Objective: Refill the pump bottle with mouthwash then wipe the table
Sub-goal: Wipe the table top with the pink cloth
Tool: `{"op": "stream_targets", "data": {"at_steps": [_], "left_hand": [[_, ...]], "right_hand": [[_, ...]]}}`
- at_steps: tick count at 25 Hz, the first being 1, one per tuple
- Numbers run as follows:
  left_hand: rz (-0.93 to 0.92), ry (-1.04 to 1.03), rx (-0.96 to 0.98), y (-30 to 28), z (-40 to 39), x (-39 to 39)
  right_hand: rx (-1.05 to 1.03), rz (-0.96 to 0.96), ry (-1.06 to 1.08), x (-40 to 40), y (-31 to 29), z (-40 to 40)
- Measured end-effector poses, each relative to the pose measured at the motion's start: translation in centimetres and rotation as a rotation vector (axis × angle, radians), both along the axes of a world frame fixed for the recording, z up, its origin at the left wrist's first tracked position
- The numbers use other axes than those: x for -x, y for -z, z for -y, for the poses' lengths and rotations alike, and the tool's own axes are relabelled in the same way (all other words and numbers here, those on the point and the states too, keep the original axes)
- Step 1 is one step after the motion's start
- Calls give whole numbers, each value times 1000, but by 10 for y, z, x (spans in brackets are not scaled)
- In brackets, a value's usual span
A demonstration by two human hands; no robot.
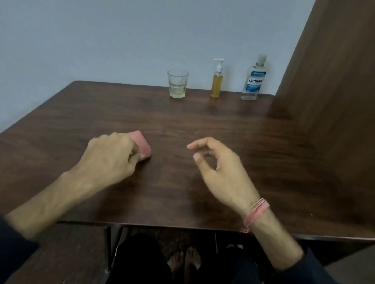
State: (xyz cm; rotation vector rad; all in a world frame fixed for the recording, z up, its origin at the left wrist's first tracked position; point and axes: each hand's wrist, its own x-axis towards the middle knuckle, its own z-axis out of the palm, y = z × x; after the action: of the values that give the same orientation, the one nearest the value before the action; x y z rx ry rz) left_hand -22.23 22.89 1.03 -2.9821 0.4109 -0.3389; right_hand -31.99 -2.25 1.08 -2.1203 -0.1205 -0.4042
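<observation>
My left hand (110,157) grips a pink sponge (142,145) that rests on the dark wooden table (183,119), left of the middle. My right hand (219,172) hovers just above the table with curled fingers apart and nothing in it. At the table's far edge stands a pump bottle (217,80) with a white pump and yellow liquid inside. To its right is a clear mouthwash bottle (253,80) with a blue label, nearly empty.
A drinking glass (177,83) with a little pale liquid stands left of the pump bottle. A brown wooden panel (339,85) rises along the table's right side. A grey wall lies behind. My legs and bare feet show under the near edge.
</observation>
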Motion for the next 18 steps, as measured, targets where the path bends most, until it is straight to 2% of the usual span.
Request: {"op": "stream_targets", "data": {"at_steps": [4,7,9,11,12,14,16,18], "left_hand": [[-47,97,53,1,11,85],[-135,161,166,4,14,114],[-303,221,350,2,5,121],[-453,243,639,-2,-10,119],[-455,212,810,-1,-18,113],[-313,120,1048,3,-33,93],[-143,49,1045,13,-36,74],[-103,90,962,25,-29,64]], "right_hand": [[182,73,-63,32,18,-42],[219,34,-107,41,31,-61],[268,-25,-148,42,38,-69],[285,-42,-148,39,41,-75],[294,-45,-144,36,41,-78],[407,-53,-157,28,41,-90],[622,-32,-171,25,44,-107],[728,-18,-169,25,50,-119]]}}
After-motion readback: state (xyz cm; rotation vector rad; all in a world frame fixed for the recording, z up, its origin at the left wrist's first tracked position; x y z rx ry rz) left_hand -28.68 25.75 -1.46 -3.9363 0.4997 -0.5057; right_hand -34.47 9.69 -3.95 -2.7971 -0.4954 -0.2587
